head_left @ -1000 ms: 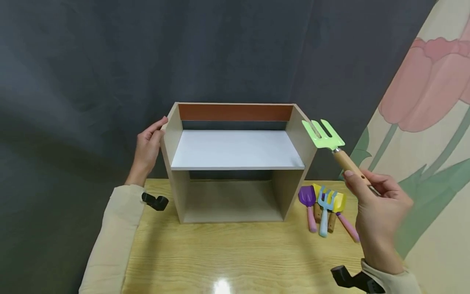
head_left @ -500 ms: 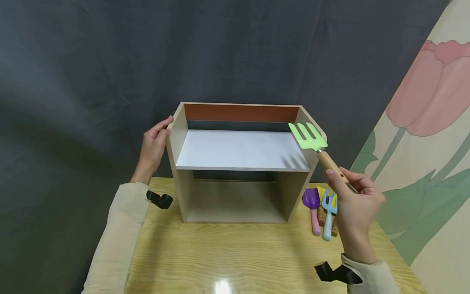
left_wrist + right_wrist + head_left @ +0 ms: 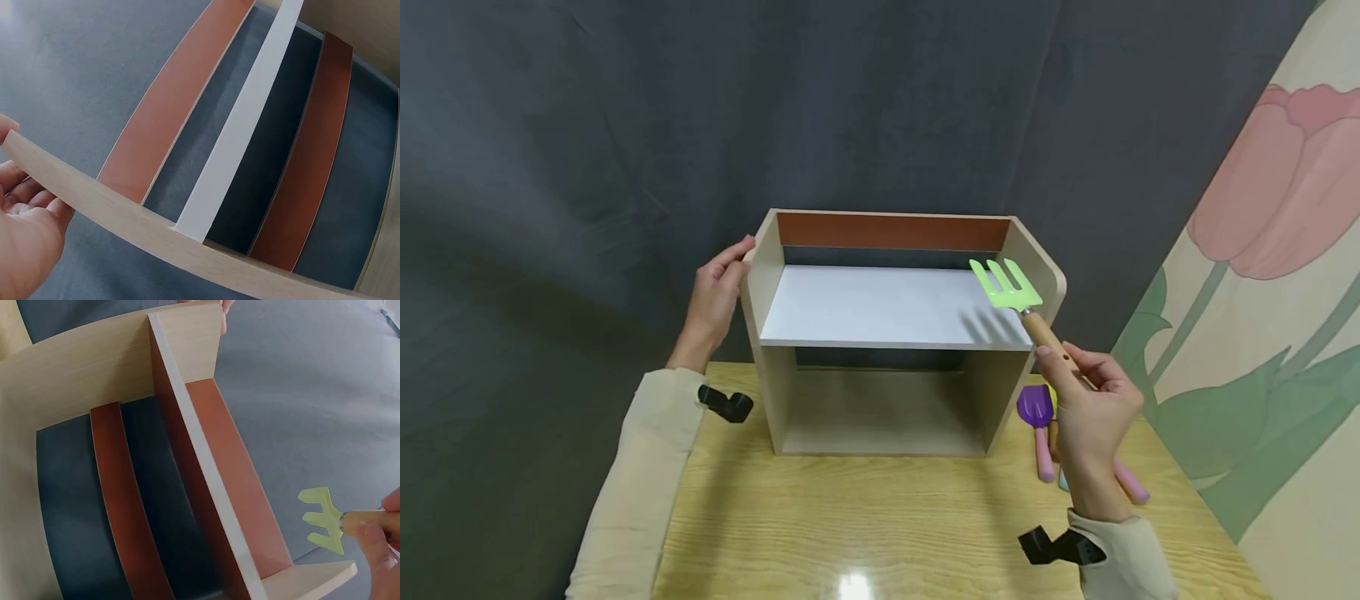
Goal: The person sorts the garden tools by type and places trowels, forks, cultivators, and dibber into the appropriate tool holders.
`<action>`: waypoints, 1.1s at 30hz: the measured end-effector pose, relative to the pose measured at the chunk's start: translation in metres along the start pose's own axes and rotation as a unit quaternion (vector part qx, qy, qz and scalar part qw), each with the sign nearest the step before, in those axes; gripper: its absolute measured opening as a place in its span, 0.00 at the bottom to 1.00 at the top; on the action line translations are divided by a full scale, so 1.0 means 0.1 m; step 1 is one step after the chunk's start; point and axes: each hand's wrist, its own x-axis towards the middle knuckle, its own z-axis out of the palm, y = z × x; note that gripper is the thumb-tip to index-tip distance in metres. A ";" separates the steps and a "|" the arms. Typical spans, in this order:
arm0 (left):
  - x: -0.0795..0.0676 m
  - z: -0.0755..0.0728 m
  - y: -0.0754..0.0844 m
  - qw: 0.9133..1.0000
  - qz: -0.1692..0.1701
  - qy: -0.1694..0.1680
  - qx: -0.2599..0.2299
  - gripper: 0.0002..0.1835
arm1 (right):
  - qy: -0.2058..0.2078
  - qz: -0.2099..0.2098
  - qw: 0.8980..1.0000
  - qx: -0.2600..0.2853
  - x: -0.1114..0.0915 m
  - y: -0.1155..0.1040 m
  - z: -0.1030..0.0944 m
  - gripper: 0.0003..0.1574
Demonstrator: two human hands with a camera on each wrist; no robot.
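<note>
A two-tier wooden shelf unit [image 3: 887, 312] with a white middle board stands on the table. My left hand [image 3: 713, 304] grips the upper edge of its left side panel [image 3: 119, 215], fingers on the outer face in the left wrist view. In my right hand [image 3: 1090, 408], a small garden fork [image 3: 1011, 292] is pinched by its wooden handle, green tines pointing up and left. Its tines hang above the right part of the white board and cast a shadow there. The right wrist view shows the fork [image 3: 325, 519] beyond the side panel's edge.
Small garden tools lie right of the unit, among them a purple shovel [image 3: 1036, 406] with a pink handle; my right hand partly hides the pile. A dark curtain [image 3: 880, 100] hangs behind the wooden table [image 3: 850, 517]. A wall with painted tulips [image 3: 1277, 192] rises at right.
My right hand has moved left with the garden fork, bringing the tines from beside the right panel to above the white board. My left hand keeps its hold on the panel.
</note>
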 end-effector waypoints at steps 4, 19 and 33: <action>0.02 -0.01 -0.01 1.000 -0.002 0.001 -0.004 0.25 | 0.005 0.003 1.000 0.002 0.01 0.08 0.04 0.18; 0.06 0.01 -0.04 1.000 0.012 0.022 -0.009 0.24 | 0.041 0.001 0.998 -0.045 0.14 0.49 0.19 0.15; 0.03 0.01 -0.04 1.000 0.015 0.024 -0.011 0.24 | 0.059 0.009 0.987 -0.149 0.16 0.68 0.25 0.18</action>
